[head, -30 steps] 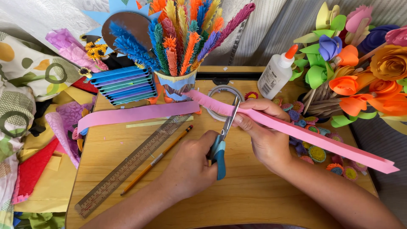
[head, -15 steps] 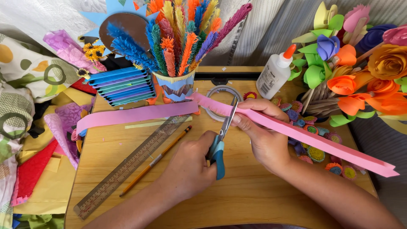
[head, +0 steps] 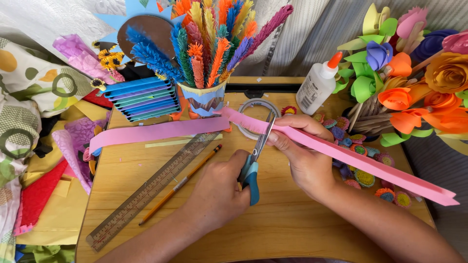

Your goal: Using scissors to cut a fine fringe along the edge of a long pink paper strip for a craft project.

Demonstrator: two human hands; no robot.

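Left hand point(head: 219, 192) gripping blue-handled scissors point(head: 257, 158), blades crosswise on pink paper strip point(head: 341, 153); right hand point(head: 304, 156) pinching strip just right of blades.

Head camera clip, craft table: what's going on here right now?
A person is working at a wooden table. The left hand holds blue-handled scissors, blades open at the edge of a long pink paper strip, which the right hand grips and holds up off the table. A second pink strip lies flat beside a ruler and a pencil. A cup of fringed paper stems, a glue bottle and paper flowers stand behind.
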